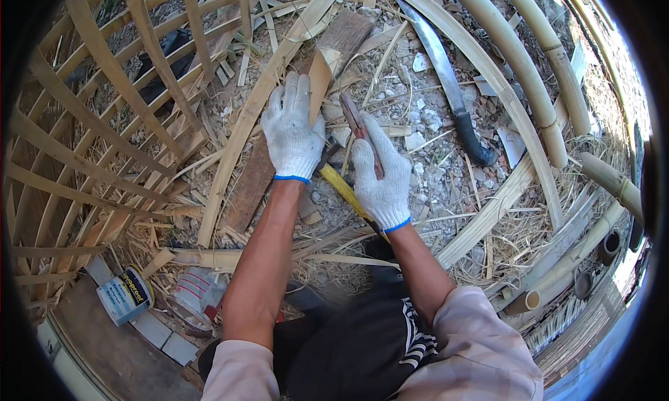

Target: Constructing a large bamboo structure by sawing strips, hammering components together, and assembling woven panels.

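Note:
My left hand (pixel 289 129), in a white knit glove with a blue cuff, lies flat with its fingers stretched out. It rests over a brown wooden plank (pixel 252 181) and touches a long split bamboo strip (pixel 233 146). Beside its fingertips is a tan flat piece (pixel 320 77) with a pointed end. My right hand (pixel 382 171), gloved the same way, is closed around a slim, rusty red-brown tool (pixel 350 111) that looks like pliers; the palm hides part of it. Between my wrists lies a hammer with a yellow handle (pixel 343 192), its head partly covered by my left hand.
A machete (pixel 435 56) with a black handle lies at the upper right. Bamboo poles (pixel 529 80) curve along the right. A woven bamboo lattice (pixel 104 115) stands on the left. A paint bucket (pixel 125 296) sits at lower left. Shavings and stone chips cover the ground.

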The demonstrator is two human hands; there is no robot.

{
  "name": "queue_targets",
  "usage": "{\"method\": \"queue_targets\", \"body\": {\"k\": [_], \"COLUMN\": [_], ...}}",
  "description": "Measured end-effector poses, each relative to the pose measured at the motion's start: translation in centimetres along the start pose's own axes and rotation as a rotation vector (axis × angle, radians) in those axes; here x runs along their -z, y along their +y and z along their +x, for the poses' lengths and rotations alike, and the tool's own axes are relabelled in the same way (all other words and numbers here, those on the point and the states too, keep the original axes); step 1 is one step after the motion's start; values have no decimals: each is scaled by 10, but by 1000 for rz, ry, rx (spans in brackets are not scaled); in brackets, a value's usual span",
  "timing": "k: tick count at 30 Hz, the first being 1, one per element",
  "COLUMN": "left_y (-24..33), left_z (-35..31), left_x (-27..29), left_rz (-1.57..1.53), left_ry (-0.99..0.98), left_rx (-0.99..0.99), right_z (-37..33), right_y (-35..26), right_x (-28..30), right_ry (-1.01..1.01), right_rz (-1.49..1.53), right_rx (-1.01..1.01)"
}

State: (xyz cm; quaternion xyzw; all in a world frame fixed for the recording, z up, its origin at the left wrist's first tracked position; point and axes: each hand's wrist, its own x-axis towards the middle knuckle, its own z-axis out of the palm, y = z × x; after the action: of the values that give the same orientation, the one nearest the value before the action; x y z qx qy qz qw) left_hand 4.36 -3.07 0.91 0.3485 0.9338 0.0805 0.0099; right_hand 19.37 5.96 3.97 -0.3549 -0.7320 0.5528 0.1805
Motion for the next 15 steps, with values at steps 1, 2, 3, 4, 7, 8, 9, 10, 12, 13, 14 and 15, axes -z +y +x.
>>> {"method": "queue_targets", "body": {"k": [1, 2, 3, 4, 7, 8, 9, 10, 12, 13, 14, 15], "left_y": [-5, -7, -3, 0, 6, 3, 2, 0, 1, 0, 1, 6], "left_z": [3, 3, 8, 5, 3, 4, 4, 3, 3, 6, 8, 5], "left_x": [0, 1, 0, 1, 0, 0, -1, -3, -4, -4, -5, -7], "left_rz": [-27, -23, -40, -20, -12, 6, 8, -5, 8, 12, 15, 8], "left_ry": [-16, -9, 0, 4, 18, 54, 57, 34, 2, 9, 25, 25], "left_rx": [-3, 3, -7, -17, -12, 3, 0, 0, 1, -5, -16, -24], "right_z": [-12, -34, -55, -64, -37, -18, -17, -17, -36, -46, -56, -54], "right_y": [5, 1, 0, 12, -4, -6, -6, -5, 0, 6, 12, 10], "right_x": [4, 19, 39, 43, 32, 15, 15, 16, 28, 33, 41, 42], "right_ry": [-6, -48, -74, -51, 12, -7, -4, -50, -26, -37, -44, -39], "right_rz": [-55, -20, -2, -40, -21, -4, -1, -35, -12, 11, 28, 6], "right_rx": [11, -46, -97, 9, -35, -76, -74, -119, -29, -17, -6, -39]}}
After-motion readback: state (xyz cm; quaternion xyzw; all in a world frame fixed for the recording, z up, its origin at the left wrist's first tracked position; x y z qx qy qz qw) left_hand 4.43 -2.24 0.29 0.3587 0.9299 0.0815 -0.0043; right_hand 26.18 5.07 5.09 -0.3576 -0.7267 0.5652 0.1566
